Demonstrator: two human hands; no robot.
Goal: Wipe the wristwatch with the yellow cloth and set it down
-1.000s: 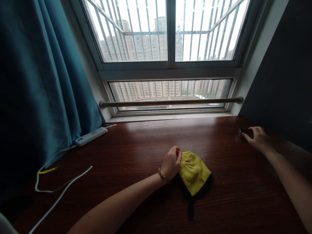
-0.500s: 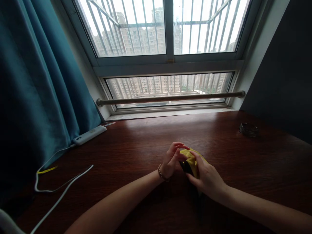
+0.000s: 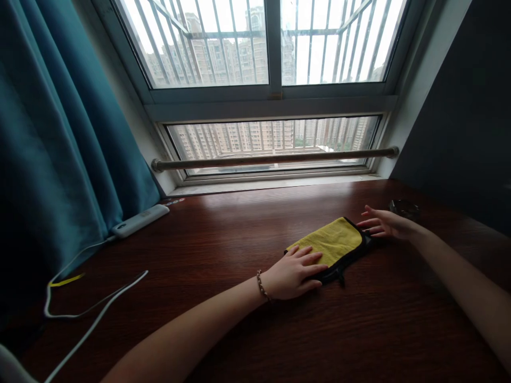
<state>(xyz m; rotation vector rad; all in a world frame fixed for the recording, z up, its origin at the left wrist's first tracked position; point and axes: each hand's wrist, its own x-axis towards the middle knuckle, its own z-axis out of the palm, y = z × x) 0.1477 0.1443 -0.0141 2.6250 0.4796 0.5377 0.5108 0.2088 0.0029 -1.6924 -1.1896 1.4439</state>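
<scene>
A yellow cloth with a dark edge lies flat and folded on the brown wooden table. Across its near left end rests my left hand, palm down with the fingers spread; a beaded bracelet circles that wrist. My right hand is just off the cloth's right end, fingers stretched out and apart, with nothing held. Whether its fingertips touch the dark edge I cannot tell. Part of the cloth's left end is hidden under my left hand.
Behind my right hand sits a dark glass ashtray-like dish. A white power strip lies by the blue curtain at the left. White cables and a yellow strip are on the table's left. A metal bar crosses the window.
The yellow cloth was bunched between both hands and now lies flat. My right hand has let go and moved right and away from me; my left hand has flattened onto the cloth.
</scene>
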